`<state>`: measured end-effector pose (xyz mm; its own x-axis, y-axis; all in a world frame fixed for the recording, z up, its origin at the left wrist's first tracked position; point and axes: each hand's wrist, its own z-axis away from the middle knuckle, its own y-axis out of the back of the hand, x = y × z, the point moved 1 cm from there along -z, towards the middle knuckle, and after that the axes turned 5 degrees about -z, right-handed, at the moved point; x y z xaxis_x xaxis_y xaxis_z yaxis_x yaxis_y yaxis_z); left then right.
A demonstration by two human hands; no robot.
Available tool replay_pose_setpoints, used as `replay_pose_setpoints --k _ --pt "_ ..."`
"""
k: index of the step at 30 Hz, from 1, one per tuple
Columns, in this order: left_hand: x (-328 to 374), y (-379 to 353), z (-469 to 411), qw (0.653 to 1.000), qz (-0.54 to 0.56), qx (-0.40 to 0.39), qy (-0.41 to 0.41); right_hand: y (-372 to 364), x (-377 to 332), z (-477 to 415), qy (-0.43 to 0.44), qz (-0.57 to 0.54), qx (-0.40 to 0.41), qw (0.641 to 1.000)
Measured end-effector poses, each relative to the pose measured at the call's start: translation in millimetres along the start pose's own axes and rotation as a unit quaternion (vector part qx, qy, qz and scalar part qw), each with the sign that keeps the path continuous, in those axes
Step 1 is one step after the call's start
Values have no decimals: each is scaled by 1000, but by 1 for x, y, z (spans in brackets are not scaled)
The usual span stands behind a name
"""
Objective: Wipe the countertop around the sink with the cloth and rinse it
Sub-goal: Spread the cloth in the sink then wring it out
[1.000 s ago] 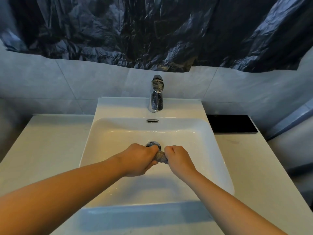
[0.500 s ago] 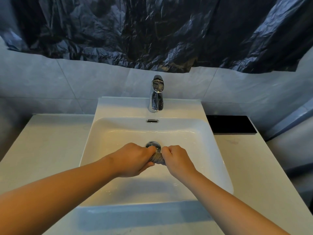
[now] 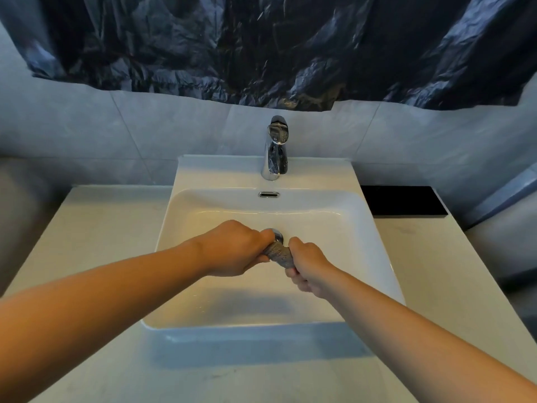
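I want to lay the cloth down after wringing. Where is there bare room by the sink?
Left of the sink, the counter is bare out to its edge. Right of it, bare in front of the black mat. The front strip is bare too, under both forearms. Crowded: mid-basin, where the left hand and right hand grip the cloth.

Both ends of the cloth (image 3: pixel 280 254) are hidden inside the left grip (image 3: pixel 235 248) and right grip (image 3: pixel 308 266); the drain (image 3: pixel 278 234) just behind them is half covered.
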<state>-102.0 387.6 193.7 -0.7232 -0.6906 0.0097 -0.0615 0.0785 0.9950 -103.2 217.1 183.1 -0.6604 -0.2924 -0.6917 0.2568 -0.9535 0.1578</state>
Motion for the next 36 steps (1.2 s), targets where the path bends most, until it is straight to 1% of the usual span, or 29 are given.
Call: replay_pose_setpoints --k 2,6,8,9,10,11,12,13,14,15,16,17,18,19,20,21,22,24,25,26,27,28,29,30,31,32,34,36 --pt "-1 0 1 1000 -12 -17 -5 2 1 3 -55 -28 -47 997" --pt "1 0 -1 998 -31 -62 2 5 0 1 -150 -47 -105 982" --pt "2 1 0 998 -21 -63 6 6 -2 0 -156 -46 -115 980" --pt "3 -1 0 998 -12 -54 7 7 -3 -1 -146 -38 -108 983" --pt "4 -1 1 999 -8 -46 12 7 -5 -1 -124 -22 -92 988" --pt "7 -2 2 999 -9 -45 24 7 -5 -2 -82 7 -68 994" --pt "11 -2 3 998 -12 -55 43 8 -4 -3 -16 53 -36 998" --pt "16 -4 4 995 -13 -66 67 8 -4 -5 67 115 3 991" --pt "20 -4 5 992 -6 -78 94 9 -2 -5 154 183 43 970" --pt "23 -4 6 988 11 -91 123 9 0 -5 230 236 74 941" --pt "24 -1 7 981 46 -110 153 10 2 -3 286 262 91 917" --pt "23 2 8 968 108 -132 184 10 4 -1 325 271 99 901" --pt "21 6 10 944 201 -151 215 10 6 0 349 269 101 892" --pt "18 8 11 901 316 -163 249 10 8 0 361 253 99 892" --pt "16 11 13 839 436 -165 281 9 9 0 363 223 95 900" --pt "15 13 15 766 540 -160 309 8 11 -1 363 186 92 909" --pt "16 15 18 689 626 -153 331 7 12 -1 368 149 94 913" --pt "23 16 24 538 758 -146 339 2 14 2 400 95 113 905" --pt "27 16 26 475 803 -148 327 -2 15 5 421 79 123 895" --pt "31 16 28 425 835 -155 313 -6 15 11 445 70 129 884" --pt "35 17 30 387 855 -165 304 -9 15 16 470 69 133 870" --pt "38 18 32 358 866 -178 300 -10 14 20 497 75 138 853" --pt "39 19 32 337 872 -192 299 -10 12 24 521 86 147 836" --pt "40 21 33 329 874 -204 294 -8 12 24 536 99 156 824" --pt "39 23 33 339 870 -213 286 -4 11 24 540 115 161 818" --pt "38 24 33 359 863 -220 278 0 11 23 536 135 161 818" --pt "37 25 34 397 848 -228 268 7 11 23 518 175 154 823" --pt "36 28 34 423 837 -237 254 8 9 25 506 188 152 828"
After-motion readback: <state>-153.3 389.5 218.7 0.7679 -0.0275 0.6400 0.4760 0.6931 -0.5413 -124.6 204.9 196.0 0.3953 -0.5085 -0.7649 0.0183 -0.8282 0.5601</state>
